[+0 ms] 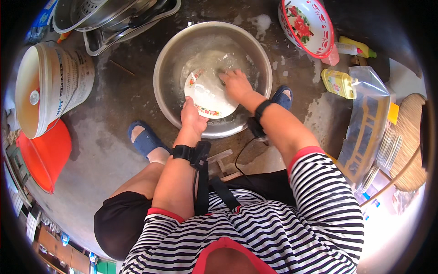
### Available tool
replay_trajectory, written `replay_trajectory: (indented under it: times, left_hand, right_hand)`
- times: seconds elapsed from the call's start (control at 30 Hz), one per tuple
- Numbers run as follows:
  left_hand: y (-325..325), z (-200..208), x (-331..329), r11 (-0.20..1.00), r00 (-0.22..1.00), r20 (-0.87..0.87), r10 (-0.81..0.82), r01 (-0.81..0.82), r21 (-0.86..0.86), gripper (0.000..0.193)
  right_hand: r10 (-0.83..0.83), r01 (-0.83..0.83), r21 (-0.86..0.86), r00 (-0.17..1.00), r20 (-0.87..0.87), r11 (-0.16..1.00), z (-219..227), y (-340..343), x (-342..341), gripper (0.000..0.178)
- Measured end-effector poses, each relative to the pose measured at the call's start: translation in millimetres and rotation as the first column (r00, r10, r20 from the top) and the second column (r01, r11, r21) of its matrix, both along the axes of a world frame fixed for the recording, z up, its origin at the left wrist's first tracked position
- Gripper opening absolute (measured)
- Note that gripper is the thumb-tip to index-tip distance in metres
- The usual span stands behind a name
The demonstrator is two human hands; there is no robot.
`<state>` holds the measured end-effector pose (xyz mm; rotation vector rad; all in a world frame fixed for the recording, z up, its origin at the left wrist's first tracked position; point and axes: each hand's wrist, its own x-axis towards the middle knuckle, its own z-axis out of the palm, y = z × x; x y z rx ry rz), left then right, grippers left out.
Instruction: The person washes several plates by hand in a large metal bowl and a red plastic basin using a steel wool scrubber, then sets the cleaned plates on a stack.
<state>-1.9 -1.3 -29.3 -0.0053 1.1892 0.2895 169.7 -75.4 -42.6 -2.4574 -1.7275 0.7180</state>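
Note:
A wide metal basin of cloudy water stands on the floor in front of me. Inside it is a white plate with red and orange flowers round its rim, tilted. My left hand grips the plate's near left edge, thumb on top and fingers beneath. Over the plate's right side lies my right hand, its fingers curled and slightly blurred. Something small and dark shows at those fingertips, too unclear to name.
Upper left are stacked metal pans, a white bucket and a red tub. Upper right are a floral enamel basin and a yellow bottle. Stacked plates stand at right. My slippered feet flank the basin.

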Motion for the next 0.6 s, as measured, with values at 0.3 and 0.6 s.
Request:
replay_trajectory:
  times: [0.3,0.6]
  left_hand:
    - [6.5,-15.4,-10.5,0.977,0.988,0.088,0.130,-0.113,-0.183,0.046]
    - [10.6,4.3,5.7,0.944,0.972,-0.223,-0.071,0.138,0.301,0.025]
  right_hand:
    - [0.148,-0.059,0.224,0.903,-0.403,0.973,11.3,21.2,-77.0,0.041]
    - [0.074,-0.092,-0.273,0.994,-0.075,0.958,38.4,-59.6,27.7,0.035]
